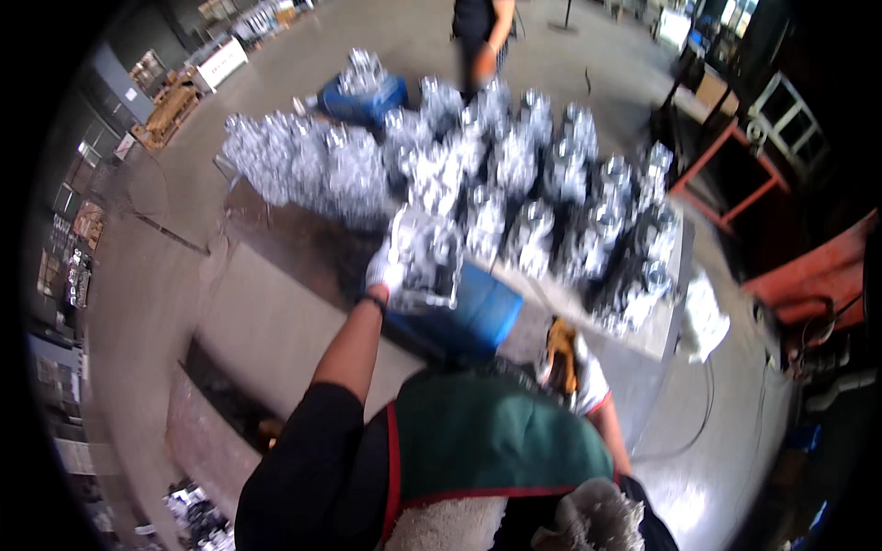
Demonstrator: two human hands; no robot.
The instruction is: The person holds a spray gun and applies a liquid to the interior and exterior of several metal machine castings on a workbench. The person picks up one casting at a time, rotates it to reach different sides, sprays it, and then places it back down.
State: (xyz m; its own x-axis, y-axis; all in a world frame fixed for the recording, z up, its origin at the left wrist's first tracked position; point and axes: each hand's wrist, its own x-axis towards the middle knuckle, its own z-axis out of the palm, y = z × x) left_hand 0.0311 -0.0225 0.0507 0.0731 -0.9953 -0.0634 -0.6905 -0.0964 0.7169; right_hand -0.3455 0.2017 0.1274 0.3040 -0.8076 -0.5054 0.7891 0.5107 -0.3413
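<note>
My left hand (383, 270), in a white glove, is closed on the left side of a boxy silver metal casting (425, 257), held up over a blue plastic drum (487, 308). The casting has an open, hollow face with a raised rim. Close to my green apron, my right hand (589, 375), also gloved in white, is wrapped round a yellow-and-black hand tool (562, 356). Blur and its small size hide the tool's working end. Just beyond both hands, many similar castings (533, 241) stand in rows on a table (657, 329).
Another blue drum (378, 103) with a casting on top stands behind the table's left part. A person (476, 37) is at the far side. To the right are an orange metal frame (730, 174), a white bag (704, 317) and a cable (706, 413) on the floor.
</note>
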